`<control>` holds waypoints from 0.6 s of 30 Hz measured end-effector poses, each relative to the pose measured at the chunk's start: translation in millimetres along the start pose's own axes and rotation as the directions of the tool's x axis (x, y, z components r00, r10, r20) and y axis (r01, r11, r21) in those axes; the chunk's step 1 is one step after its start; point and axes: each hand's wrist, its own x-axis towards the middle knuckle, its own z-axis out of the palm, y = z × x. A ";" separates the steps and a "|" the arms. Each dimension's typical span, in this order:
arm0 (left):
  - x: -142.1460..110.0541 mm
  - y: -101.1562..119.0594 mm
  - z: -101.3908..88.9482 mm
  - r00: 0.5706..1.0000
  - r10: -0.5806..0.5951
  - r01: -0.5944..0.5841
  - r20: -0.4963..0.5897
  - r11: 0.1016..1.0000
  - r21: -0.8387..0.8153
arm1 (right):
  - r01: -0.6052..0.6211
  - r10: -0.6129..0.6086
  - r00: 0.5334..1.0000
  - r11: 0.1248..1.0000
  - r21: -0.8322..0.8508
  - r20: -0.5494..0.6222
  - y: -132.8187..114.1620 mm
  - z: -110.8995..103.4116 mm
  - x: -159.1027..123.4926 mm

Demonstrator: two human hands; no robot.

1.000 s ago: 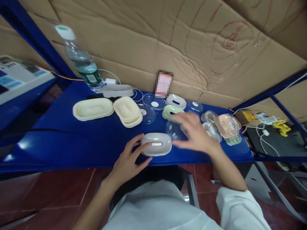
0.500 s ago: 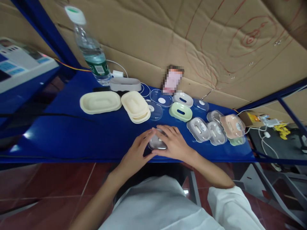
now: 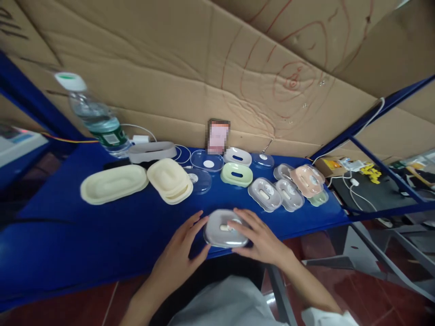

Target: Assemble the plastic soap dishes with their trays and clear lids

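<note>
A grey soap box (image 3: 217,231) with a clear lid and a round sticker lies at the front edge of the blue table. My right hand (image 3: 263,235) grips its right side, fingers on top of the lid and thumb at the near edge. At the box's left end is my left hand (image 3: 185,244), its fingers and thumb spread apart; whether the fingertips touch the box I cannot tell. Beyond the right hand lie several lidded boxes, among them a grey one (image 3: 265,195) and a peach one (image 3: 307,181).
Cream trays (image 3: 113,184) and a stack of cream pieces (image 3: 169,179) lie to the left. Farther back are a green dish (image 3: 237,175), a white dish (image 3: 238,156), clear lids (image 3: 200,182), a phone (image 3: 218,136) against the cardboard and a water bottle (image 3: 98,120).
My left hand has opened away from the box, where both hands had been wrapped over it. More of the lid now shows. The camera view has tilted and shifted right.
</note>
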 end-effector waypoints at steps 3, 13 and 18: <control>1.6 2.3 -1.0 1.000 -0.022 0.022 0.001 0.998 0.054 | -0.154 0.159 0.980 0.987 0.054 -0.117 3.3 2.7 -51.7; 8.6 2.6 5.5 0.995 -0.065 0.076 -0.074 0.986 0.150 | -0.502 0.381 0.738 0.862 -0.076 -0.557 117.8 -183.2 -102.9; 9.2 1.1 7.6 0.990 -0.053 0.071 -0.134 0.989 0.132 | -0.611 0.561 0.774 0.783 -0.115 -0.293 262.5 -248.9 -32.1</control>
